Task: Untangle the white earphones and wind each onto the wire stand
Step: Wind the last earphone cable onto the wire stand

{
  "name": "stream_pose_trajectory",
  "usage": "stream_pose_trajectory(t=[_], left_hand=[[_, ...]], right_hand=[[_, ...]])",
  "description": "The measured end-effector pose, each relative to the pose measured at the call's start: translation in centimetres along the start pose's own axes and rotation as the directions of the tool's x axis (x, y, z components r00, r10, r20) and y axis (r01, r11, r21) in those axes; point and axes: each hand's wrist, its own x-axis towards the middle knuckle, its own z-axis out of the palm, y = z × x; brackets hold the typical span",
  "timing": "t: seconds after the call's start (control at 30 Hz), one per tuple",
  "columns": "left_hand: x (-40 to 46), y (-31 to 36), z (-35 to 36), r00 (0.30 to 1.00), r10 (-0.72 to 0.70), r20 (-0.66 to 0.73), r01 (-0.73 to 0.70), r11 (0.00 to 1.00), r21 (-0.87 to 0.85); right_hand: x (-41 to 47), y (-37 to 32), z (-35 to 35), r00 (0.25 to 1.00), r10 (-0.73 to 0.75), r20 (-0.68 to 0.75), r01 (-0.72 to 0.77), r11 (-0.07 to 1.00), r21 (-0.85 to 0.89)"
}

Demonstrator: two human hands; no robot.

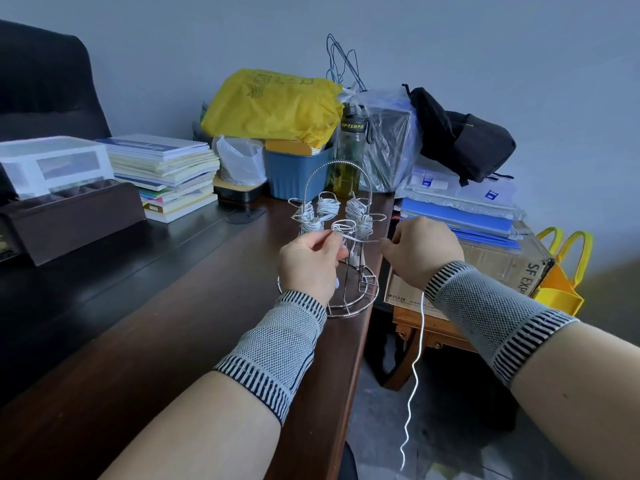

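Here your left hand (pixel 310 261) is just in front of the wire stand (pixel 334 244), with the fingers curled and pinching the white earphone cable (pixel 417 358) close to the front loop of the stand. Your right hand (pixel 424 252) is to the right of the stand, also clenched around the same cable; a short, tight piece of it runs between your two hands, across the front of the stand. From under your right hand the rest of the cable hangs down loose, to the right of the stand and past the edge of the bench (pixel 173 323), and it ends low near the floor.

The stand itself is upright on the bench, near the right edge. Several of its upper loops already carry wound white earphones (pixel 327 206); I cannot tell exactly how many. Both your wrists wear grey knitted wrist bands (pixel 277 344).

Behind the stand there is a blue container (pixel 294 174), a bottle (pixel 349 150) and a yellow bag (pixel 273 105). To the left of the stand, further back, lies a stack of books (pixel 169 174). To the right of the stand, off the bench, a cardboard box (pixel 491 268) carries blue folders (pixel 460 216), and a black bag (pixel 464 133) lies above them.
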Motion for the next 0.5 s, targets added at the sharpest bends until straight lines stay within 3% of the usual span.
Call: stream_pose_trajectory(t=[0.23,0.4,0.5], left_hand=[[0.1,-0.2,0.2,1.000,-0.021,-0.002,0.021,1.000,-0.021],[-0.4,-0.2,0.2,1.000,0.018,0.008,-0.018,1.000,0.024],[-0.5,-0.1,0.3,0.999,0.040,0.012,-0.040,0.999,0.028]], right_hand=[[2.7,-4.4,-3.8,0.991,-0.133,-0.027,0.135,0.990,0.049],[3.5,-7.8,-5.1,0.919,-0.275,0.281,0.320,0.938,-0.129],[3.3,-9.1,-5.1,0.874,-0.330,0.357,0.435,0.858,-0.272]])
